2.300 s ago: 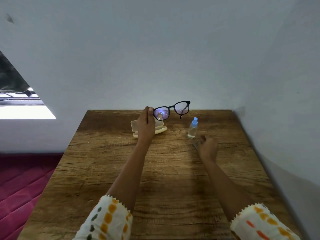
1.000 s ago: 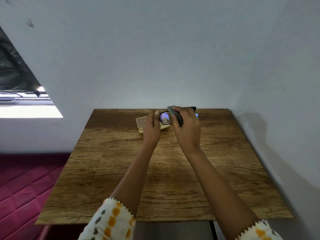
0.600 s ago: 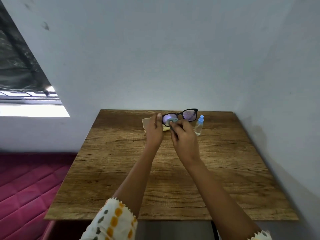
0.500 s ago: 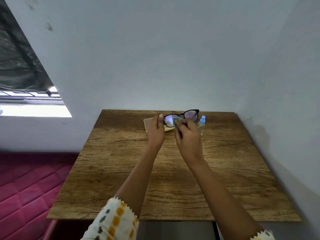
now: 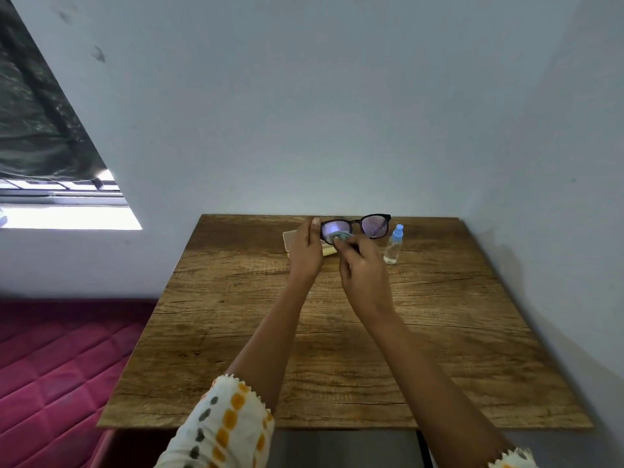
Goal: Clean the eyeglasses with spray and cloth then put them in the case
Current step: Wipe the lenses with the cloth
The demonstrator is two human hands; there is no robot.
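Daylight entered from a blown-out white window opening (image 5: 67,216) at nine o'clock, its sill washed to pure white. The pale grey-blue painted wall (image 5: 320,113) was softly and evenly lit, dimmer toward the top corners, with a faint shadow at three o'clock. The brown wood-grain tabletop (image 5: 439,332) carried a soft shadow beneath the person's bare forearms (image 5: 270,339). The lenses of the black-framed eyeglasses (image 5: 375,227) at twelve o'clock showed violet-white glare. Wide-angle distortion splayed the table's edges; detail softened slightly near the borders.
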